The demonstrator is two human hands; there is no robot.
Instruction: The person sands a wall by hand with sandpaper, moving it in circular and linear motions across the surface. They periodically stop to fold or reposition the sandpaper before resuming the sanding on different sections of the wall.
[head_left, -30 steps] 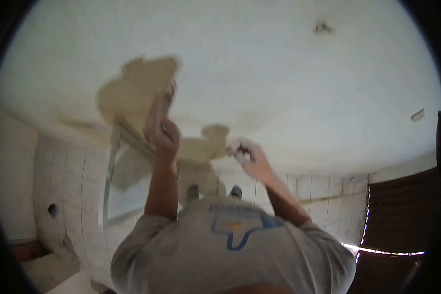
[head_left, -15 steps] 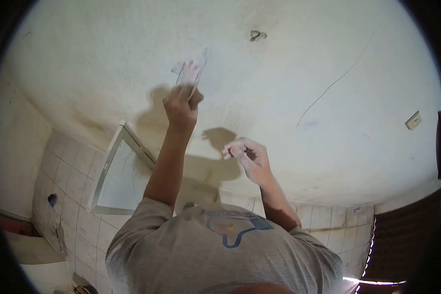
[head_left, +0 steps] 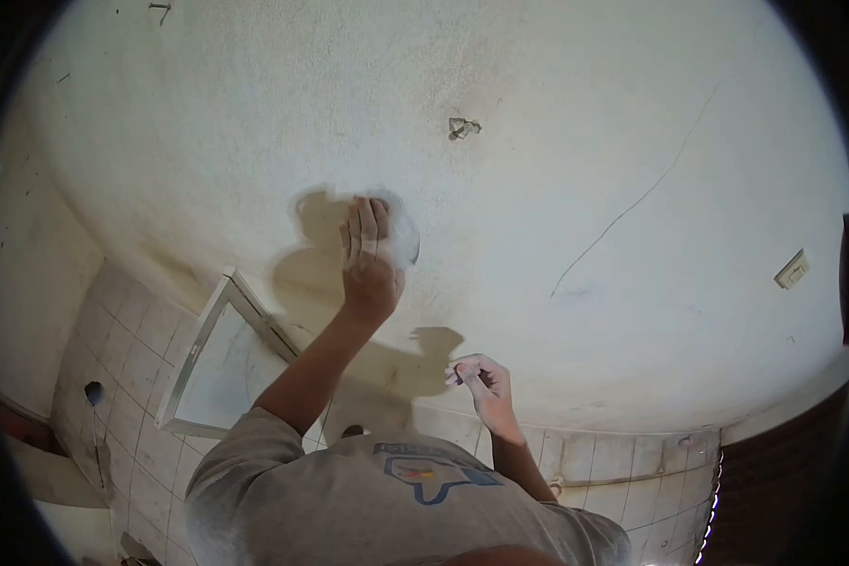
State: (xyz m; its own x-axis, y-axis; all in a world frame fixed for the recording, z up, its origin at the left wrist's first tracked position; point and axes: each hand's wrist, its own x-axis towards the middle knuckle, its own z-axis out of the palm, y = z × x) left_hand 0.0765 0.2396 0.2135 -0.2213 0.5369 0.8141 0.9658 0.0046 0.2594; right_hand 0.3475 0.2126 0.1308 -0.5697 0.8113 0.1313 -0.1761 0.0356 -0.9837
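Note:
My left hand (head_left: 370,255) is raised against the pale wall (head_left: 538,189), its fingers pressed over a thin greyish sheet that looks like sandpaper (head_left: 405,236). The sheet's right edge shows beyond the fingers; the rest lies hidden under the hand. Lower and to the right, my right hand (head_left: 487,389) is held in front of the wall, dusted white. Its fingers are curled in toward the thumb, and I cannot make out whether anything sits between them. Both hands cast shadows on the wall.
A broken hole (head_left: 463,128) is in the wall above my hands, with a long crack (head_left: 623,215) to the right. A light switch (head_left: 792,270) sits at far right. Below left are a white-framed panel (head_left: 219,363) and wall tiles (head_left: 134,415); a dark shutter (head_left: 774,472) stands lower right.
The view has shifted, so the wall features appear lower. My left hand has slid slightly down and right across the wall with the sheet. My right hand has dropped a little, still curled.

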